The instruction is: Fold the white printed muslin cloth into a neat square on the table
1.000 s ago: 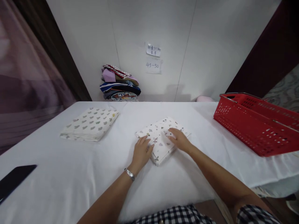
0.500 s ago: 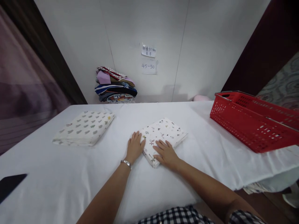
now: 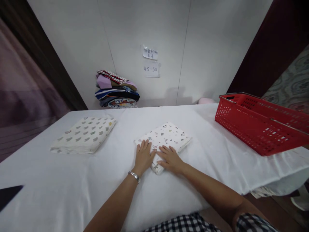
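Note:
A folded white cloth (image 3: 169, 135) with small leaf-like prints lies at an angle on the white-covered table (image 3: 116, 187). My left hand (image 3: 144, 157) rests flat on its near left part, fingers stretched out, a silver bracelet at the wrist. On the near right part lies my right hand (image 3: 171, 160), palm down with the fingers slightly spread. Both hands touch the cloth's top without gripping it. Apart from them, to the left, is another folded white cloth (image 3: 85, 133) with rows of grey-green prints.
A red perforated basket (image 3: 251, 124) with metal handles stands at the right. Behind the table's far edge a stack of folded fabrics (image 3: 117, 90) leans near the wall, below and left of paper signs (image 3: 151, 69). A dark flat object (image 3: 9, 196) lies at the left edge.
My left hand has slid right and inward over the cloth, closer to my right hand, uncovering its left corner. My right hand stays nearly in place. The view has shifted slightly.

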`<action>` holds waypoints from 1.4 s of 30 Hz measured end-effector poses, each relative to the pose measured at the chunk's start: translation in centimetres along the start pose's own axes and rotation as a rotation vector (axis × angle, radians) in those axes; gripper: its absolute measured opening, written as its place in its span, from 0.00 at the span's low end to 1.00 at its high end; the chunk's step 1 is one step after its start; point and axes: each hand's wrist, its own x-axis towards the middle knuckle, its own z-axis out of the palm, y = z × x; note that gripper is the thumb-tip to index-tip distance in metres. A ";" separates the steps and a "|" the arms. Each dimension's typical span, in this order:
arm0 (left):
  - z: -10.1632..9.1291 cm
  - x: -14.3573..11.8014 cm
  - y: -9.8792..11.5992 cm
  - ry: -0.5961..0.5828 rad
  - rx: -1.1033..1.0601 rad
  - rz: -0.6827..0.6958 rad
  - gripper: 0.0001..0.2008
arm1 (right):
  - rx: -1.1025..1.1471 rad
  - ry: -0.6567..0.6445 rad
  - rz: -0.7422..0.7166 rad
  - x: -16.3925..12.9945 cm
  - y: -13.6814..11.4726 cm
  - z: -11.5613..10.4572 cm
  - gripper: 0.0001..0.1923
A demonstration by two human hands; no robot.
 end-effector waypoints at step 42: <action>0.8 -0.3 -0.7 0.038 -0.018 0.029 0.26 | -0.094 0.252 0.722 12.3 13.9 -6.5 0.09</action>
